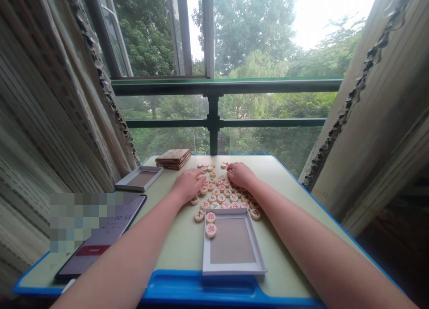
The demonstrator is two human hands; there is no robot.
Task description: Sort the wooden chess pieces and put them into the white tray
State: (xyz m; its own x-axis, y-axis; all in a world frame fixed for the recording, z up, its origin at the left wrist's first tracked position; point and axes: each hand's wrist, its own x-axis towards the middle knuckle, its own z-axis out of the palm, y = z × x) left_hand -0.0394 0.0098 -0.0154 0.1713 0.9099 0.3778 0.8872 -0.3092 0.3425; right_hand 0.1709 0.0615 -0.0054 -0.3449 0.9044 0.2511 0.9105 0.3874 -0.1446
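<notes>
From your own head, the camera looks forward and down over the near side of the pale green, blue-edged table [283, 184], close above it, facing the round, red- and black-marked wooden pieces [221, 198] on it and the dark green, straight-barred railing [268, 86] beyond it.

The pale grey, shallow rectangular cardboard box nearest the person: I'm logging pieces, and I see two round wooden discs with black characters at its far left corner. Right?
Not quite: in the head view, the two wooden discs at the far left corner of the pale grey box bear red characters, not black.
</notes>
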